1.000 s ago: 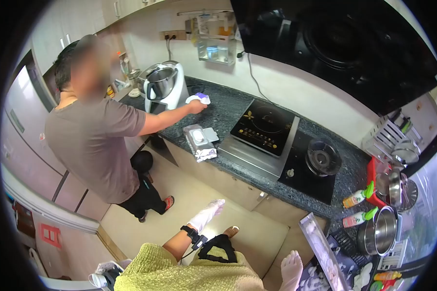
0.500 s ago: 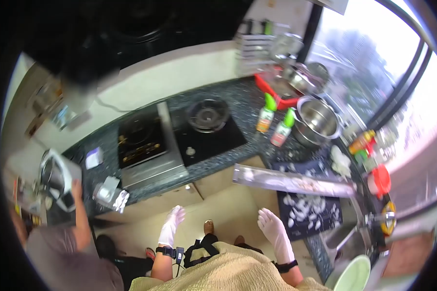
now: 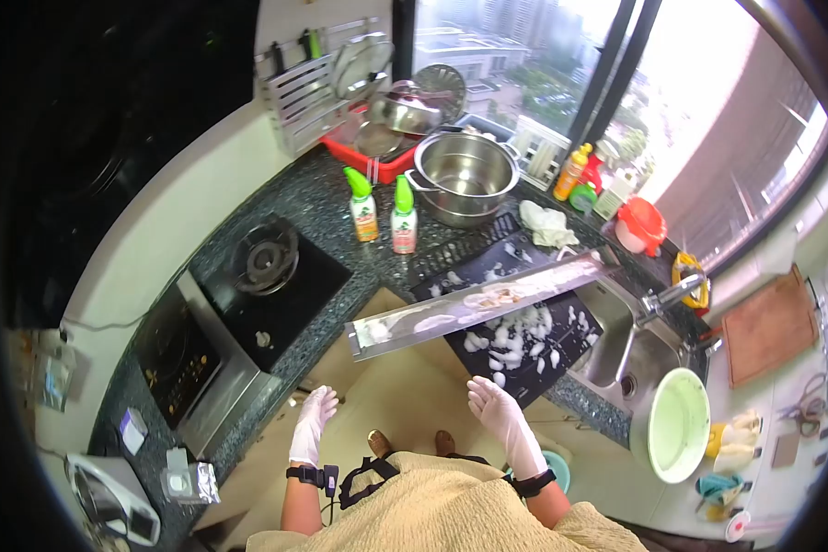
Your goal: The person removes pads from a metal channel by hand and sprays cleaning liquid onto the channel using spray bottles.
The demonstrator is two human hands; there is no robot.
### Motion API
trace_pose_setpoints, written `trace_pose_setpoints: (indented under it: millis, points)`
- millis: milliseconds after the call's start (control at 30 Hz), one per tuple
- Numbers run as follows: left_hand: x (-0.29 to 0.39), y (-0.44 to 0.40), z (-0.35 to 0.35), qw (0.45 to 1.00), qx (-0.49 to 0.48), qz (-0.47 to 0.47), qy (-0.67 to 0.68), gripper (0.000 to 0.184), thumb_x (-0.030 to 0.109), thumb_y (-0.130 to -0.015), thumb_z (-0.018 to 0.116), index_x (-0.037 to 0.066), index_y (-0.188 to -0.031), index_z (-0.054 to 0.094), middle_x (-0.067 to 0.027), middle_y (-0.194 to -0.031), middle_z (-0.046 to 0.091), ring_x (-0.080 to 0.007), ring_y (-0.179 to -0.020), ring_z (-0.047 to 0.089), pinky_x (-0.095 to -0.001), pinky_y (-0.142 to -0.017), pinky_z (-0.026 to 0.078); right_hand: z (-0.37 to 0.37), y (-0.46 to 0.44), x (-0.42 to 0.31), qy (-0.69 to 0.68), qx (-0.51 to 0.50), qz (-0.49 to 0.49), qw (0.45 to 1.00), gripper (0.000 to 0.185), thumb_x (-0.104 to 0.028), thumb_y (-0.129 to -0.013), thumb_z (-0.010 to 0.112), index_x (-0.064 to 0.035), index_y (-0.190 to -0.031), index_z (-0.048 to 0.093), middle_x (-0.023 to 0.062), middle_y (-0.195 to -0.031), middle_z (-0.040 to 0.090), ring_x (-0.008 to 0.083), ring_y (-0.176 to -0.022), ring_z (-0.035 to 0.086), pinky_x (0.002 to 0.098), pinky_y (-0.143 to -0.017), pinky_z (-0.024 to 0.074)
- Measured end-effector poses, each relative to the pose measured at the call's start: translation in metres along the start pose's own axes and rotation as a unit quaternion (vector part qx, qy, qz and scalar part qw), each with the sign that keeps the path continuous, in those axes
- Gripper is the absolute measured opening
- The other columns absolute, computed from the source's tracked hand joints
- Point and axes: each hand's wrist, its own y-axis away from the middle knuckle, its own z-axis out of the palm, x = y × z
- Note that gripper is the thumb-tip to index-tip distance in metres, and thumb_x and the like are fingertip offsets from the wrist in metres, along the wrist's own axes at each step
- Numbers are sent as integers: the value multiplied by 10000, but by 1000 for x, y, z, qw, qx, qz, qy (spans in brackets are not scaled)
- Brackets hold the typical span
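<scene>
My left hand (image 3: 313,425), in a white glove, hangs over the floor in front of the counter, its fingers apart with nothing in them. My right hand (image 3: 504,421), gloved too, is held open just below the dark mat (image 3: 561,377), touching nothing. Above and between both hands, a long clear tray (image 3: 478,305) with pale and brownish pieces in it lies slantwise, its left end jutting past the counter edge. White foam-like clumps (image 3: 509,342) are scattered over the mat beside the tray.
A sink (image 3: 609,322) lies right of the mat, near a pale green basin (image 3: 679,425). Behind stand two green-topped bottles (image 3: 403,221), a steel pot (image 3: 466,175) and a red rack (image 3: 340,147). A gas burner (image 3: 267,258) and an induction cooker (image 3: 179,363) sit left.
My view has swung right to the sink and window, and the other person has left it. Both my hands remain empty, and my right hand has come fully into view.
</scene>
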Motion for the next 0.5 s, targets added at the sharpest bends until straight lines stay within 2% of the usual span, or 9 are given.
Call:
trace_pose_setpoints:
  millis: [67, 267, 500]
  points:
    - [13, -15, 14, 999, -37, 12, -31, 494, 386, -916, 538, 53, -1273, 460, -140, -1257, 541, -261, -1098, 547, -380, -919, 426, -8, 8, -3, -23, 25, -20, 999, 390, -316, -883, 582, -90, -1199, 547, 60, -1244, 555, 199, -1124, 489, 341, -990, 351]
    - [47, -45, 56, 997, -31, 46, -56, 557, 420, -897, 562, 62, -1297, 413, -139, -1296, 492, -278, -1135, 517, -389, -938, 407, -39, 18, -3, -96, 59, -71, 991, 314, -292, -871, 599, -98, -1117, 603, 22, -1118, 627, 143, -995, 549, 297, -912, 399]
    - [44, -57, 61, 995, -74, 42, -60, 582, 425, -894, 570, 55, -1310, 401, -121, -1326, 461, -293, -1163, 498, -400, -934, 397, -58, 31, 0, -145, 78, -97, 982, 273, -256, -876, 600, -99, -1099, 611, 18, -1047, 657, 148, -927, 581, 284, -859, 431]
